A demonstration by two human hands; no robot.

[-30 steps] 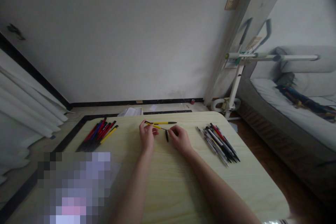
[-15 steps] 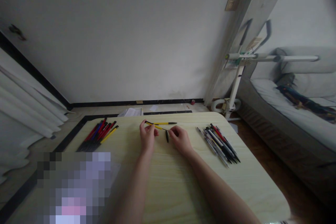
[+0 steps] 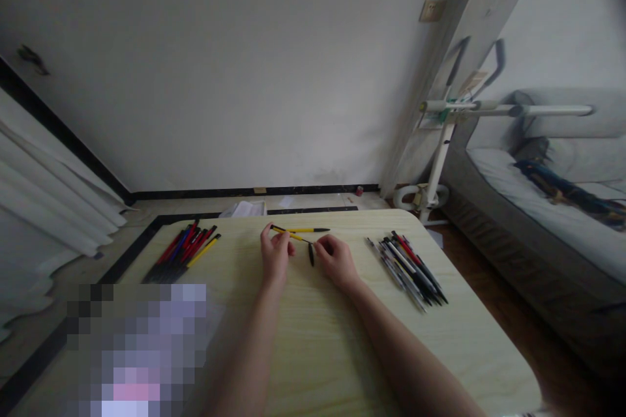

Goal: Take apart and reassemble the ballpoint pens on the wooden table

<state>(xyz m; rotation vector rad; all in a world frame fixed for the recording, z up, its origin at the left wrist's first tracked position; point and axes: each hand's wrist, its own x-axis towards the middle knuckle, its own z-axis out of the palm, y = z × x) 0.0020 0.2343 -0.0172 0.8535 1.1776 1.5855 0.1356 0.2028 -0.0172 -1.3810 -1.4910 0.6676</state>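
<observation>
Over the table's far middle, my left hand (image 3: 276, 257) is closed around a yellow pen barrel (image 3: 296, 236) with a black end. A thin dark refill (image 3: 306, 240) sticks out of its right end. My right hand (image 3: 337, 260) is pinched at that refill's tip; anything small between thumb and finger is too fine to make out. Between the hands a short black pen piece (image 3: 311, 254) lies on the table. Just beyond the held barrel lies another yellow pen (image 3: 313, 230) with a dark tip.
On the left of the pale wooden table (image 3: 313, 352) is a pile of red, blue and yellow pens (image 3: 188, 244). Clear, black and red pens (image 3: 408, 267) are heaped on the right. A wall stands behind; exercise equipment (image 3: 440, 156) and a sofa (image 3: 538, 208) are to the right.
Almost nothing differs. Both hands keep their places and holds, with only a very slight shift of the view.
</observation>
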